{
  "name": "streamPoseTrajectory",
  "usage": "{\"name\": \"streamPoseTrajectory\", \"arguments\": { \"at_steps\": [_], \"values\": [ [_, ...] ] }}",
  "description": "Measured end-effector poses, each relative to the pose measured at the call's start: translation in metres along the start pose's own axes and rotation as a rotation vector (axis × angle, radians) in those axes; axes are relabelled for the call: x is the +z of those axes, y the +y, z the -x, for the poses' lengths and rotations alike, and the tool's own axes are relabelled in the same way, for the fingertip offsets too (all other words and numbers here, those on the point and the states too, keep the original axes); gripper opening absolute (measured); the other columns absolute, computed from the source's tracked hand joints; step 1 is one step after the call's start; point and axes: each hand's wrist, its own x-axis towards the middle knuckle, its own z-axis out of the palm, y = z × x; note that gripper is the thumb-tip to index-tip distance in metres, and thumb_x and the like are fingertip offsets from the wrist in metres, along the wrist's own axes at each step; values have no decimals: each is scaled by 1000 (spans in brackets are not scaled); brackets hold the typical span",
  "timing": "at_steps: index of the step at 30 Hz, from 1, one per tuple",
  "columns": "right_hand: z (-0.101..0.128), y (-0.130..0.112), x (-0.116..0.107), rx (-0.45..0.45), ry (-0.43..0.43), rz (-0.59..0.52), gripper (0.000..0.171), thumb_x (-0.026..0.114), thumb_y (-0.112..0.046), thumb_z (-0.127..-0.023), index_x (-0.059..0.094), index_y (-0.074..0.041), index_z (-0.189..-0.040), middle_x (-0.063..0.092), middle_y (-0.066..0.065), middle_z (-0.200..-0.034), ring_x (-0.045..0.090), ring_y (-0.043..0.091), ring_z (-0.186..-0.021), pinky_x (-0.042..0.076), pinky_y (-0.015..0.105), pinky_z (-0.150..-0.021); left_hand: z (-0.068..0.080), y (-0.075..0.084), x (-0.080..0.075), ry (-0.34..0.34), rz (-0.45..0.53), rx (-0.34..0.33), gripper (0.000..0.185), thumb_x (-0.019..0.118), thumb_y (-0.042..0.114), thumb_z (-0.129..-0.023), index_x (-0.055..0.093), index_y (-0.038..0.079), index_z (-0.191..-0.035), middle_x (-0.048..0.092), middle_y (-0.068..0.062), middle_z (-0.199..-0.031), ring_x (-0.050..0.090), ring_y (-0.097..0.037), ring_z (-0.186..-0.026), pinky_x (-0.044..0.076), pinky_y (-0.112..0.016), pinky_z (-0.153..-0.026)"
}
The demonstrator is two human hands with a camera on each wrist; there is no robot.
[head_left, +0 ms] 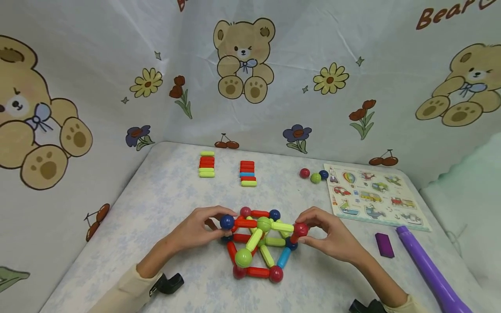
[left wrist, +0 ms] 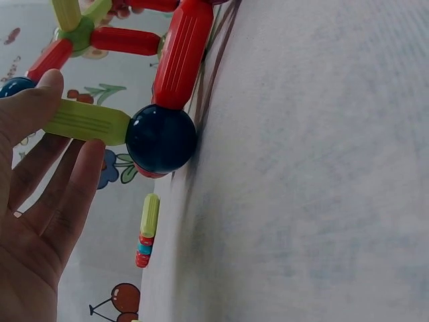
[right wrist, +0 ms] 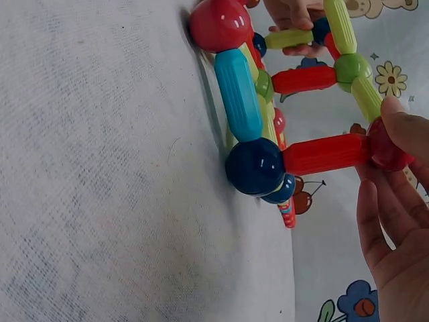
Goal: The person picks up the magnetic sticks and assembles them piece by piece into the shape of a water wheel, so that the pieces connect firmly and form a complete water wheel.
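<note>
A structure of magnetic rods and balls (head_left: 254, 238) stands on the table in two levels. At its left corner my left hand (head_left: 202, 226) pinches an upright yellow-green rod (left wrist: 90, 123) just below the upper blue ball (head_left: 227, 222). The lower blue ball (left wrist: 161, 139) touches the table. Opposite, my right hand (head_left: 328, 232) holds the upper red ball (head_left: 301, 229) between thumb and fingers. Beneath that ball, a red rod (right wrist: 326, 153) runs down to a blue ball (right wrist: 255, 166). Yellow-green and red rods meet at a green ball (head_left: 264, 224) in the upper middle.
Behind lie two rows of loose rods (head_left: 206, 165) (head_left: 247, 174). Three loose balls (head_left: 315, 178) sit beside a picture board (head_left: 377, 195) at the back right. A purple block (head_left: 385, 245) and a long purple tube (head_left: 428, 269) lie on the right. A bear-print cloth (head_left: 250, 117) hangs behind.
</note>
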Motion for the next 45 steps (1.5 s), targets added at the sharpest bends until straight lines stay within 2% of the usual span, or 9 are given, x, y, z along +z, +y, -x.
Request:
{"name": "streamPoseTrajectory", "arguments": {
  "at_steps": [5,12,21,24,27,31,35,40,45],
  "values": [
    [2,2,3,-13,20,-22,39,83,4,-91,66,-1,-127,69,6,-121,72,18,-105,60,28,-97,-1,0,1,6,-6,1,47,84,6,-94,69,10,-139,77,0,-123,71,-13,-101,65,-33,-77],
    [1,5,2,3,25,-32,41,82,5,-91,67,-6,-128,68,6,-120,72,18,-105,60,28,-98,-2,0,1,15,-7,16,48,85,5,-93,70,10,-138,76,-2,-125,71,-12,-102,65,-33,-76],
    [-11,12,-12,29,-98,-58,37,75,2,-98,66,-11,-132,69,7,-124,70,18,-110,58,28,-100,1,-5,4,-19,31,-12,48,85,12,-94,69,9,-139,77,-1,-122,72,-12,-102,66,-34,-77],
    [-31,19,-17,35,-115,-31,31,70,0,-102,67,-9,-131,72,6,-122,71,19,-110,58,28,-98,1,-7,5,-44,24,-31,46,85,18,-95,70,13,-138,77,0,-121,72,-11,-102,65,-33,-79],
    [-64,29,-18,70,-131,26,25,70,-7,-104,69,-8,-129,74,6,-121,72,18,-111,59,30,-98,0,-8,5,-47,10,-42,43,87,20,-94,71,18,-135,78,1,-116,72,-10,-100,65,-32,-78],
    [-114,43,-11,94,-171,117,26,73,-12,-104,71,-6,-129,75,12,-125,72,21,-116,60,37,-99,-1,-7,3,-34,2,-48,41,88,19,-92,73,20,-130,78,2,-112,72,-10,-99,65,-32,-78],
    [-153,62,1,61,-210,190,28,76,-8,-101,71,-3,-129,74,15,-127,72,28,-117,61,43,-98,0,-8,1,-36,-8,-56,37,88,19,-92,74,18,-127,79,-2,-111,71,-9,-100,64,-30,-80],
    [-175,86,21,-9,-199,233,27,79,0,-97,73,-4,-123,74,10,-123,71,31,-118,63,45,-93,-1,-8,2,-52,-25,-64,32,87,18,-93,74,16,-122,78,1,-109,70,-7,-101,64,-29,-80],
    [-184,96,36,-41,-186,283,29,81,1,-94,75,-8,-121,73,6,-123,69,26,-117,63,42,-92,1,-10,1,-56,-24,-57,27,87,17,-93,74,17,-117,78,1,-108,71,-6,-102,64,-28,-80]
  ]
}}
